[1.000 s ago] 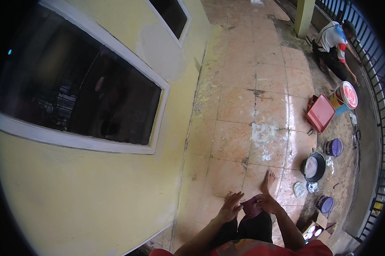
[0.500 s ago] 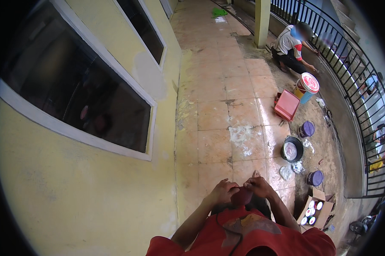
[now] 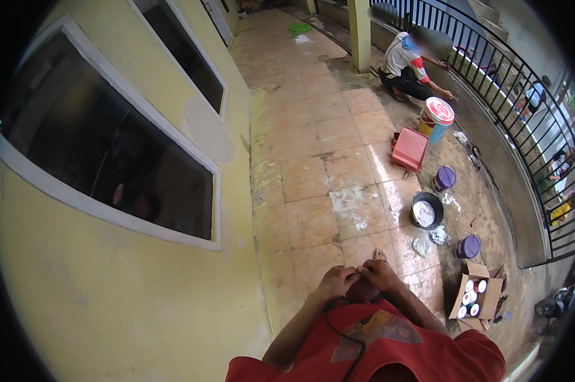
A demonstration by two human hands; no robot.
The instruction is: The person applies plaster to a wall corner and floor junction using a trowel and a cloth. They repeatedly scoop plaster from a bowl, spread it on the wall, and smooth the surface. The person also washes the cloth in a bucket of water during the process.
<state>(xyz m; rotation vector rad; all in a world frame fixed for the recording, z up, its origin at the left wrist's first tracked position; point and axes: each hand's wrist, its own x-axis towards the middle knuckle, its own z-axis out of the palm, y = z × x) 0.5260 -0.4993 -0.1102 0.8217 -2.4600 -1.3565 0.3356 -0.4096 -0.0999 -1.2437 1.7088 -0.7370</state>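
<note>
My left hand (image 3: 332, 283) and my right hand (image 3: 381, 276) meet in front of my waist. Their curled fingers pinch the top of a dark red piece (image 3: 362, 291), which hangs between them. Whether it is cloth, a sheet or something else I cannot make out. Fingertips of both hands touch or nearly touch at its upper edge. My red shirt (image 3: 389, 334) lies just behind it, with a dark cord running down the front.
To the right are a black bucket (image 3: 436, 198) with whitish contents, purple pails (image 3: 468, 247), a red tray (image 3: 409, 149), a lidded bucket (image 3: 439, 112) and a carton of cans (image 3: 489, 297). Another person (image 3: 405, 63) squats by the railing. A yellow wall (image 3: 122, 286) stands left.
My view has shifted, so the floor and buckets sit further left. Both hands stay together at the dark red piece, less of which shows now.
</note>
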